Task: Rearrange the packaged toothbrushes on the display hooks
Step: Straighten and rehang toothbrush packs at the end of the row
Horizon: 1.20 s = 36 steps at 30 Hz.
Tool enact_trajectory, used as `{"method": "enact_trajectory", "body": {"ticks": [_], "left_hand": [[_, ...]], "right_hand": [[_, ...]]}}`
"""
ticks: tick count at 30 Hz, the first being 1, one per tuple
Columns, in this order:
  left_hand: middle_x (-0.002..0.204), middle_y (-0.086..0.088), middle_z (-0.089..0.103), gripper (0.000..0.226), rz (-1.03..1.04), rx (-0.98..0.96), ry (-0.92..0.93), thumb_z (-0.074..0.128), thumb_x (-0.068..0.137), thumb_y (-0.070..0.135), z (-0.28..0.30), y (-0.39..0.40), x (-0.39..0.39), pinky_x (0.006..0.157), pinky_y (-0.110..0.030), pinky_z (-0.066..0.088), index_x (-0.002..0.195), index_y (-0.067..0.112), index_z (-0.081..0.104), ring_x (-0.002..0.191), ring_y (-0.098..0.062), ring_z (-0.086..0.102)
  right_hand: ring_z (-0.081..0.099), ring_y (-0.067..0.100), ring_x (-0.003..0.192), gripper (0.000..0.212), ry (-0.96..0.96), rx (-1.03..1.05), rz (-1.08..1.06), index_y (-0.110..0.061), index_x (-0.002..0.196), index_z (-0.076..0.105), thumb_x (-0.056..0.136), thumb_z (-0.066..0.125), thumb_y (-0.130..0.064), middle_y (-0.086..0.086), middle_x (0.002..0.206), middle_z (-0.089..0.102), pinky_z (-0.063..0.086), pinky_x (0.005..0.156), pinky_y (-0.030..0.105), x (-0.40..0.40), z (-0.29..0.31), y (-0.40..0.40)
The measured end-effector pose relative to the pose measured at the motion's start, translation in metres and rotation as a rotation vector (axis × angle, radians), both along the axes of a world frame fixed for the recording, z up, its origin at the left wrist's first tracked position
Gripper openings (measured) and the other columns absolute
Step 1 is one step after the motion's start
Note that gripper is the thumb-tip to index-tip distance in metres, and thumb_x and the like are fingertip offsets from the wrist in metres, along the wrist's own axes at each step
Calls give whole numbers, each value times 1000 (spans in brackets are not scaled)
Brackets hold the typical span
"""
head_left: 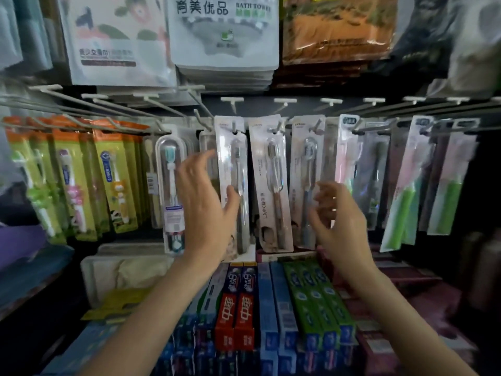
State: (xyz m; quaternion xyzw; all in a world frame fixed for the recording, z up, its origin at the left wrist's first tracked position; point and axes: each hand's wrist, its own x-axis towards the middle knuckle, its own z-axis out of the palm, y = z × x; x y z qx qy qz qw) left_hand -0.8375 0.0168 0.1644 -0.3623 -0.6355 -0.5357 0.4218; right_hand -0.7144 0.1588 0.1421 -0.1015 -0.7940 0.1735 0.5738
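Note:
Packaged toothbrushes hang in a row from white display hooks (231, 100). My left hand (204, 202) is raised in front of a clear-fronted toothbrush pack (233, 169), fingers spread and loosely bent, the thumb touching the pack's front. A beige LMK toothbrush pack (271, 183) hangs just right of it. My right hand (339, 215) is up with loosely curled fingers before a grey-blue toothbrush pack (305, 180), holding nothing. A child's toothbrush in a clear case (169, 185) hangs left of my left hand.
Green-and-orange children's toothbrush packs (73, 180) fill the left hooks. Pink, black and green packs (401, 183) hang at the right. Bagged towels (225, 33) hang above. Toothpaste boxes (244, 316) are stacked on the shelf below my forearms.

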Motion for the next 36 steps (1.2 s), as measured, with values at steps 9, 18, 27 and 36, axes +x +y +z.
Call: {"method": "enact_trajectory", "body": {"ticks": [9,18,27,36], "left_hand": [[121,-5,41,50,-211,-131,183,55,80,-3,-5,50,44,105,-23,33,125,14,40,116,-14,43],[115,3,42,44,-414,-241,188,54,86,1,-4,115,94,93,-5,32,126,13,40,106,-4,45],[155,0,11,73,-571,-571,-306,45,94,40,0,195,129,104,-19,20,148,15,3,140,-14,19],[144,-7,37,68,-430,-490,-317,55,92,22,-3,231,121,102,-21,29,144,7,15,131,-19,38]], "right_hand": [[36,32,116,56,247,-295,-352,5,125,41,80,70,-12,28,125,39,26,96,24,63,1,84],[55,22,104,54,-28,-535,-113,-4,128,42,83,68,-16,9,114,56,46,83,33,88,-3,147],[23,9,137,78,-182,-484,192,-15,146,16,84,54,-41,-9,147,24,28,111,30,89,-25,150],[46,29,116,48,261,-414,-290,-1,127,45,85,64,-14,15,123,47,36,96,30,115,-17,206]]}}
